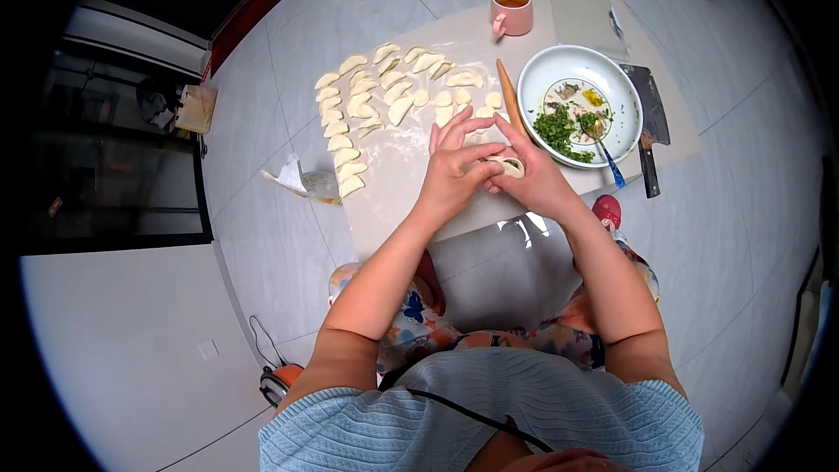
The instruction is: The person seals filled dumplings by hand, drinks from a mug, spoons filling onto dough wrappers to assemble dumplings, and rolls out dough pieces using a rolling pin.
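Note:
A dumpling (512, 164) with green filling showing at its edge lies between my two hands, above the near part of the table. My right hand (540, 179) cradles it, and the thumb and fingers of my left hand (453, 177) pinch its left side. Just beyond my fingers are several small dough pieces (462, 97) on the floured table. Folded dumplings (360, 105) stand in rows to the left. A white bowl (530, 79) with chopped green filling (559, 133) and a blue-handled spoon (609, 162) is close to my right hand.
A wooden rolling pin (508, 92) lies against the bowl's left side. Right of the bowl is a cleaver (648, 109). A pink mug (516, 17) of brown liquid and a clear lid (587, 17) are at the back. A bag (301, 179) sits beside the table's left edge.

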Demonstrator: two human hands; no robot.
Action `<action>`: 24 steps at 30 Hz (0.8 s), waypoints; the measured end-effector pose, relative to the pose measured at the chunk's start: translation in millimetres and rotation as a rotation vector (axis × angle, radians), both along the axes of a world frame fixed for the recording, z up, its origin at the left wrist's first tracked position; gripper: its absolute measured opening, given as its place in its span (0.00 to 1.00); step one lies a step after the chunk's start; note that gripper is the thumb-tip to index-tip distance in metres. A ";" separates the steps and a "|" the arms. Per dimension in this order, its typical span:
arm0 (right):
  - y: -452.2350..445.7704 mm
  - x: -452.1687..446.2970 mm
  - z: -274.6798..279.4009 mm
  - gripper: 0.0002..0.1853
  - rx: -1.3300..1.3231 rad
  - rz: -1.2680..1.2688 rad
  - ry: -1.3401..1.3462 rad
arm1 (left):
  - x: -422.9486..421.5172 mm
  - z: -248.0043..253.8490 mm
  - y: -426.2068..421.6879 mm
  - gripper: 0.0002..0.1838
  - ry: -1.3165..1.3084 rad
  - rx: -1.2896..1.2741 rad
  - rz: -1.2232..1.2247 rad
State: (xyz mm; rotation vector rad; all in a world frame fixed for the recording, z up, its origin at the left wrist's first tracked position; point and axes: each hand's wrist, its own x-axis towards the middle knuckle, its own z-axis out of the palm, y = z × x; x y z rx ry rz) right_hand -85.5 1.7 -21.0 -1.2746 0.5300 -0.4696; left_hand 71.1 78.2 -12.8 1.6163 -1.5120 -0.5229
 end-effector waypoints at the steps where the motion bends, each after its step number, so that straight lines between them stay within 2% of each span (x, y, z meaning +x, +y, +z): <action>1: 1.2 0.6 0.6 0.45 -0.008 -0.005 0.016 | -0.2 -0.7 0.4 0.08 -0.015 -0.005 -0.012; 6: -0.3 -0.8 -2.5 0.44 -0.077 0.016 0.075 | -2.5 -2.0 -0.1 0.08 -0.036 -0.048 -0.020; 9: -0.3 -0.5 -9.7 0.45 -0.072 0.019 0.088 | -5.6 -2.7 -1.0 0.05 -0.137 -0.072 0.006; 11: 1.2 -0.1 -14.2 0.39 -0.283 -0.025 0.131 | -8.0 0.9 -0.4 0.03 -0.218 -0.138 0.024; 12: 0.1 0.0 -15.8 0.39 -0.282 -0.024 0.131 | -7.3 0.1 -0.2 0.03 -0.218 -0.138 0.025; 14: -3.2 -0.1 -18.0 0.31 -0.243 0.071 0.361 | -5.6 -1.9 0.1 0.05 -0.286 -0.169 0.007; 15: -2.4 -0.5 -15.4 0.31 -0.243 0.072 0.362 | -6.7 -0.6 0.4 0.05 -0.285 -0.169 0.007; 17: -0.5 -0.9 -7.8 0.19 -0.246 -0.004 0.361 | -9.9 3.4 0.9 0.12 -0.262 -0.081 0.011; 18: -2.2 -0.8 -9.0 0.19 -0.248 -0.002 0.361 | -10.7 2.1 -0.7 0.12 -0.262 -0.082 0.013; 20: -6.2 -1.1 -12.5 0.16 0.079 -0.048 0.203 | -11.2 -3.6 -3.9 0.18 0.211 -0.045 0.056; 21: -5.5 -0.5 -11.5 0.16 0.076 -0.047 0.203 | -9.7 -7.1 -3.4 0.18 0.211 -0.048 0.058; 23: -3.0 1.1 -9.2 0.13 0.185 -0.155 -0.013 | -6.5 -13.1 -2.6 0.18 0.459 0.059 0.073; 24: -4.3 1.7 -9.7 0.15 0.195 -0.148 -0.012 | -7.7 -12.3 -2.1 0.18 0.459 0.057 0.074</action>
